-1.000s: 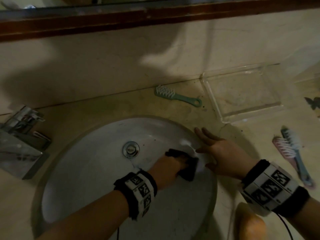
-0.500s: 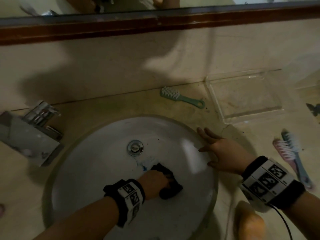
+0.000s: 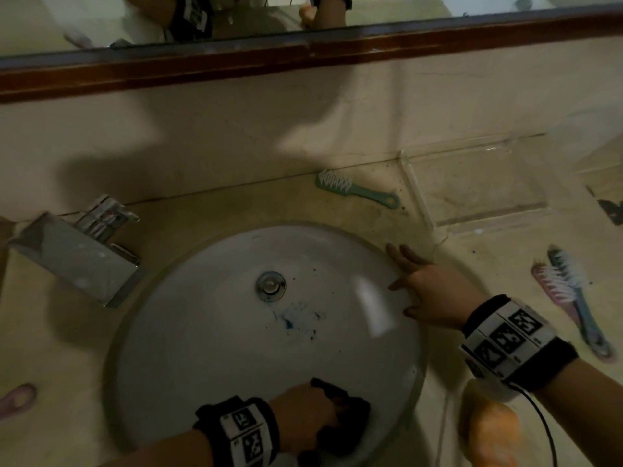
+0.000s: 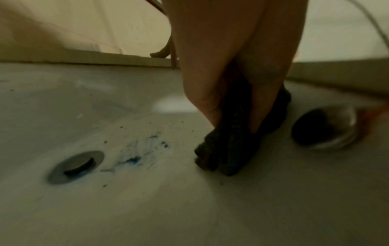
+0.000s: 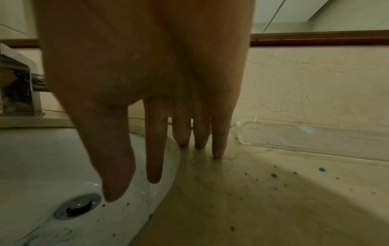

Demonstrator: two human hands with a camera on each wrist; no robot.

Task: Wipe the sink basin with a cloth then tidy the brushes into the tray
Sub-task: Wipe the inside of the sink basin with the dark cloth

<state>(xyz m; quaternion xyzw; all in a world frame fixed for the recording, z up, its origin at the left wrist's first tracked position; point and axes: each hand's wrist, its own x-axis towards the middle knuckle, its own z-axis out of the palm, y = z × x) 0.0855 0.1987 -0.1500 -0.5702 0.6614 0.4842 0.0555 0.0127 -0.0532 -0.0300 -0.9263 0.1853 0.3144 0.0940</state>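
Note:
My left hand (image 3: 313, 416) grips a dark bunched cloth (image 3: 344, 423) against the near wall of the white sink basin (image 3: 202, 348); the left wrist view shows the cloth (image 4: 229, 149) pinched between fingers. A blue smear (image 3: 296, 318) lies just right of the drain (image 3: 270, 285). My right hand (image 3: 424, 288) rests flat with straight fingers on the basin's right rim. A green brush (image 3: 354, 189) lies behind the basin. A pink brush (image 3: 556, 291) and a teal brush (image 3: 576, 298) lie at the right. The clear tray (image 3: 472, 183) sits by the wall, with nothing in it.
A chrome faucet (image 3: 77, 247) stands left of the basin. A mirror with a brown frame (image 3: 303, 52) runs along the wall. Another pink handle (image 3: 17, 399) shows at the left edge. An orange object (image 3: 488, 429) sits near the front right. Dark specks dot the counter (image 5: 273, 191).
My left hand has dragged the cloth from the basin's right side down to its near wall, uncovering a blue smear by the drain. The right hand has stayed on the rim.

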